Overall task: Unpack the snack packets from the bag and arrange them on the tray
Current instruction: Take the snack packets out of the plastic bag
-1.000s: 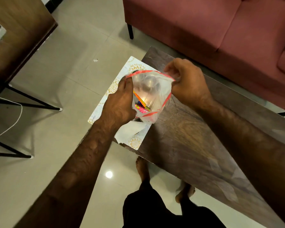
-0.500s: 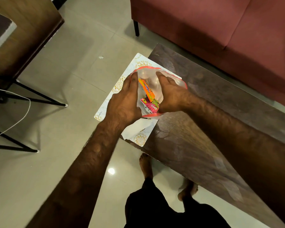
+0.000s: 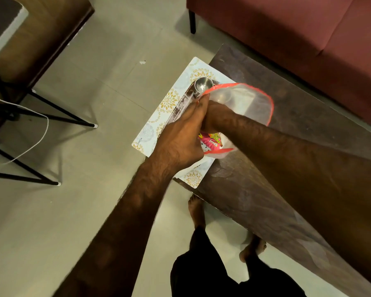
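Note:
A clear plastic bag (image 3: 244, 103) with a red rim lies open over the white tray (image 3: 167, 101), which has gold flower prints and sits at the left end of the dark wooden table (image 3: 266, 189). My left hand (image 3: 180, 136) grips the bag's near left edge. My right hand (image 3: 216, 113) reaches into the bag's mouth; its fingers are hidden behind my left hand. A pink snack packet (image 3: 210, 144) shows through the bag under my right wrist.
A small steel cup (image 3: 202, 84) stands on the tray's far end, right beside the bag's rim. A maroon sofa (image 3: 287, 28) runs behind the table. On the left, a wooden table with black metal legs (image 3: 51, 108) and a white cable (image 3: 36, 142). My bare feet (image 3: 196, 209) stand at the table's edge.
My right hand has let go of the bag's rim and gone down into the bag. The bag's mouth now gapes to the right, and the orange packet is out of sight.

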`<state>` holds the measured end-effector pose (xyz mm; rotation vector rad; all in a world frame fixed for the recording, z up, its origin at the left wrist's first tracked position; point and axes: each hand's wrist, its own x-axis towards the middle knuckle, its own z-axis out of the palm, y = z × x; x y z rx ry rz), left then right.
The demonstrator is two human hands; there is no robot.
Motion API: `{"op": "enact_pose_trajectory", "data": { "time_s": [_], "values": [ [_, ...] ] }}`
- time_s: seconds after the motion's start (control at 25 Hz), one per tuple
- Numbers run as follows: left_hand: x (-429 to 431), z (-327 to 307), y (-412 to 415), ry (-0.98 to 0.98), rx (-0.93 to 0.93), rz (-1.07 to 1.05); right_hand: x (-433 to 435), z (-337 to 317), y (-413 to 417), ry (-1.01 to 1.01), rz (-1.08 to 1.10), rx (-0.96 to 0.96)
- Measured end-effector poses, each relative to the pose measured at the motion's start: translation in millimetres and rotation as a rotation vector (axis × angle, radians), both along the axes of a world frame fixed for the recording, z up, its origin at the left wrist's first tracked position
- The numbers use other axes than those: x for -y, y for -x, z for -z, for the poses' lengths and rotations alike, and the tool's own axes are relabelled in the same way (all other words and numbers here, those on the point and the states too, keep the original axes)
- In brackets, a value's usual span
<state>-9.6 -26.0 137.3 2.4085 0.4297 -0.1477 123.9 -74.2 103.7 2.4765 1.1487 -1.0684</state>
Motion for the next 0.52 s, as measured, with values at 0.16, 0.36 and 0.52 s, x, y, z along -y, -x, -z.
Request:
{"op": "enact_pose_trajectory", "data": {
  "time_s": [0.16,0.36,0.52],
  "values": [
    [-1,-3,9,0.069,0.059,0.041,1,20,-6,0.024,0.007,-0.064],
    [-4,3,6,0.036,-0.012,0.047,14,11,-7,0.004,-0.039,0.019],
    [-11,2,-4,0.009,-0.056,0.034,25,-12,-4,-0.111,0.000,0.003]
  ]
}}
